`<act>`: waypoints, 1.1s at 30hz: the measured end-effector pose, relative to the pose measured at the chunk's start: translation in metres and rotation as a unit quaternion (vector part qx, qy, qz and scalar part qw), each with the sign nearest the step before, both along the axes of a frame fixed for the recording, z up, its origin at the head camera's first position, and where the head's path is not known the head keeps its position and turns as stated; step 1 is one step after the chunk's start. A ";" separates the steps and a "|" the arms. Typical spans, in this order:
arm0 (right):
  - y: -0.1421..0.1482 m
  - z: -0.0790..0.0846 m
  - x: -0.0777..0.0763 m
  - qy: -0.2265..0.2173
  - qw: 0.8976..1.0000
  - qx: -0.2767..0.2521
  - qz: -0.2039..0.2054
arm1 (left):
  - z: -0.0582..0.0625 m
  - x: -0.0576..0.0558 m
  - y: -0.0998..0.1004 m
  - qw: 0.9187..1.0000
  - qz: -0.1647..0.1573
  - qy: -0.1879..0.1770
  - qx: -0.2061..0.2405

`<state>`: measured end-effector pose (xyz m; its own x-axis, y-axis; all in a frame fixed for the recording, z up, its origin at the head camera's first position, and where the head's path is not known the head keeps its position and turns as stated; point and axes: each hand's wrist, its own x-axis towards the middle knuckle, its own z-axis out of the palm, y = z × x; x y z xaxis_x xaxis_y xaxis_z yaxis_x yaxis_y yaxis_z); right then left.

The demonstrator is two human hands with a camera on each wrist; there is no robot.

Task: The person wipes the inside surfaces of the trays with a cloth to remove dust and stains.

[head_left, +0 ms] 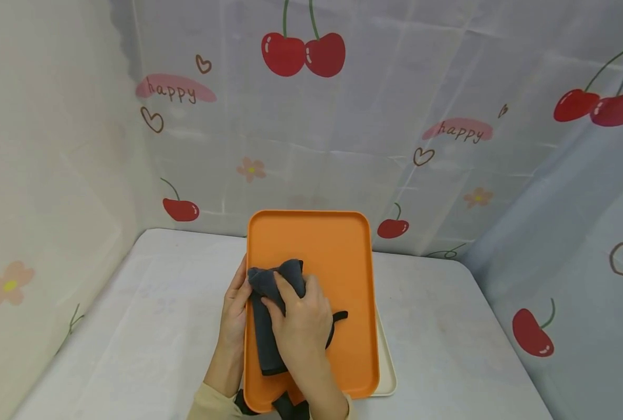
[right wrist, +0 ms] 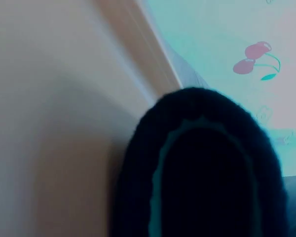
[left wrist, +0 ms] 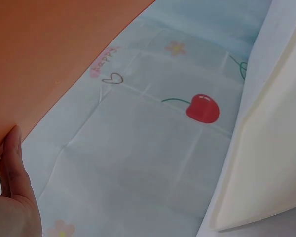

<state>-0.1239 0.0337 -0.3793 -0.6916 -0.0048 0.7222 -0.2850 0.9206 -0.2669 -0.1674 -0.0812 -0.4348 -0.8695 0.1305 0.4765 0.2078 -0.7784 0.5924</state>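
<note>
An orange tray point(head_left: 338, 256) is held up over the table, its inner face toward the head camera. My left hand point(head_left: 234, 312) grips the tray's left edge; in the left wrist view the fingers point(left wrist: 12, 158) of that hand lie against the tray's back point(left wrist: 54, 54). My right hand point(head_left: 303, 318) holds a bunched dark grey cloth point(head_left: 269, 332) with black edging against the tray's face. Part of the cloth hangs down below the fingers, and a black strip sticks out to the right. Dark fabric with a rounded end point(right wrist: 197, 106) fills much of the right wrist view.
Beneath the orange tray a cream tray point(head_left: 387, 361) lies on the white table point(head_left: 448, 338), mostly covered from above. Cherry-patterned curtains point(head_left: 311, 122) enclose the table at the back and both sides.
</note>
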 end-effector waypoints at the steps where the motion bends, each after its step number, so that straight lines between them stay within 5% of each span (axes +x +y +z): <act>1: 0.002 0.000 0.000 -0.005 1.000 0.000 0.001 | 0.000 0.000 0.000 1.000 0.000 -0.007 0.000; 7: 0.014 0.001 -0.001 -0.022 1.000 -0.006 -0.017 | 0.002 0.001 0.001 0.998 0.012 -0.057 -0.027; 17: 0.037 0.000 0.001 -0.026 0.998 -0.027 -0.053 | 0.001 0.000 0.000 0.995 0.040 -0.061 -0.062; 24: 0.051 0.001 -0.001 -0.031 0.995 -0.039 -0.084 | 0.002 0.003 -0.004 0.994 0.037 -0.092 -0.043; 33: 0.069 0.001 -0.001 -0.030 0.991 -0.064 -0.114 | 0.005 0.002 -0.006 0.998 0.009 -0.067 0.002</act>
<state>-0.1245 0.1028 -0.3783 -0.7062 0.2468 0.6636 -0.0525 0.9164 -0.3967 -0.1649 -0.0873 -0.4301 -0.9278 0.1123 0.3558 0.1411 -0.7772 0.6133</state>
